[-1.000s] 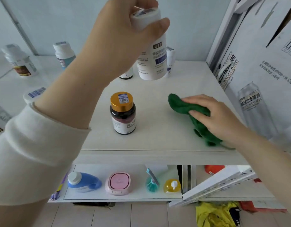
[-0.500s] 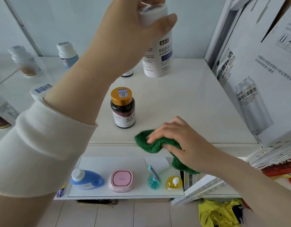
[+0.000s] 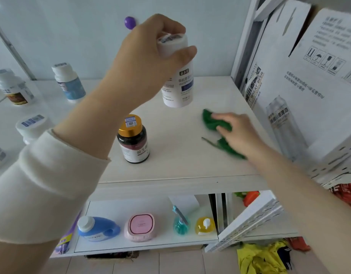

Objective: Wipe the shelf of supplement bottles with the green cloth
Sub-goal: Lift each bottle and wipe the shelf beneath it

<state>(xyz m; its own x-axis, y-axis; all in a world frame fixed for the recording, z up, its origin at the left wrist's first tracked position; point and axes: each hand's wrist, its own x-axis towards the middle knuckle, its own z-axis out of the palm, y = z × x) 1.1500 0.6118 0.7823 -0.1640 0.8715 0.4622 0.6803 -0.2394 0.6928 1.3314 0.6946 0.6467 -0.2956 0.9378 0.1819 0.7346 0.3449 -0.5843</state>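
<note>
My left hand (image 3: 148,56) grips a tall white supplement bottle (image 3: 178,84) by its cap and holds it in the air above the white shelf (image 3: 178,167). A dark bottle with a gold cap (image 3: 133,138) stands on the shelf below it. My right hand (image 3: 238,131) holds the crumpled green cloth (image 3: 212,123) down on the shelf surface, right of the dark bottle and near the shelf's right side. Part of the cloth is hidden under the hand.
Other white bottles stand at the left: one with a blue label (image 3: 68,83), one with a brown label (image 3: 11,87), a white cap (image 3: 33,125). Cardboard boxes (image 3: 301,80) wall the right side. The lower shelf holds a blue jug (image 3: 97,228), a pink case (image 3: 140,227) and small bottles.
My right hand has moved the green cloth from the shelf's front edge back and to the right. My left hand keeps the white bottle lifted.
</note>
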